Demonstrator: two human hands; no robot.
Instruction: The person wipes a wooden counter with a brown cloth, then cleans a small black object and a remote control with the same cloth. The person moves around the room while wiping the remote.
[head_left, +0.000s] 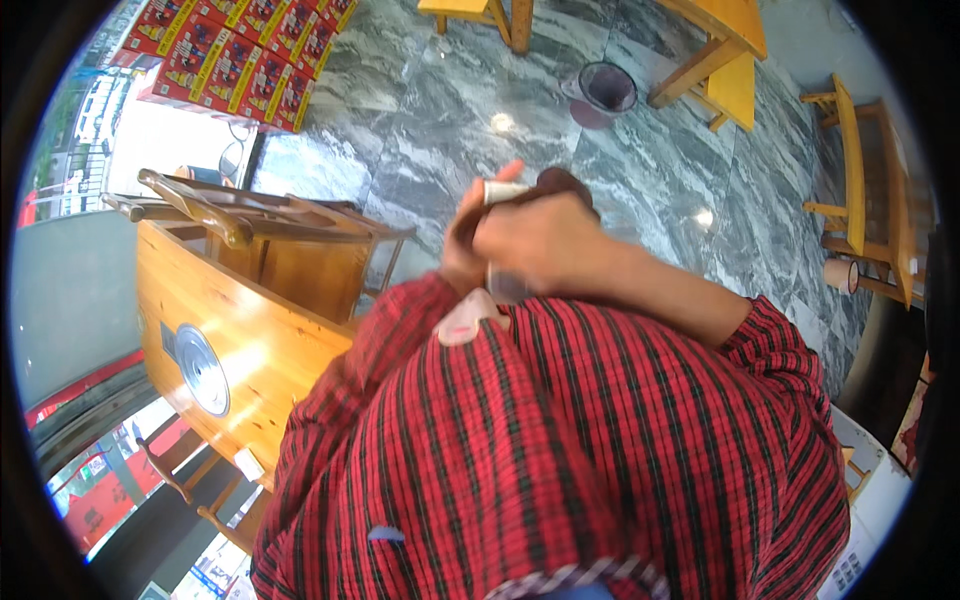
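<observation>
My two hands are together in front of my chest, blurred by motion. My left hand (466, 238) is partly covered by my right and curls around a pale object (504, 192), whose end shows above the fingers. Over it, my right hand (536, 238) is closed on a dark brown item (562, 185), possibly cloth, which bulges out past the knuckles. A greyish part (508, 283) shows below the hands; whether it belongs to the pale object I cannot tell. I wear a red and black checked garment (570, 420) with a pale tab (463, 321) near the hands.
On my left stands a wooden table (262, 322) with a round metal inset (202, 370), wooden chairs (300, 225) along its side. Red cartons (232, 71) are stacked at the far left. A waste bin (607, 88) stands on the marbled floor (465, 97), near a yellow table (720, 30) and benches (851, 165).
</observation>
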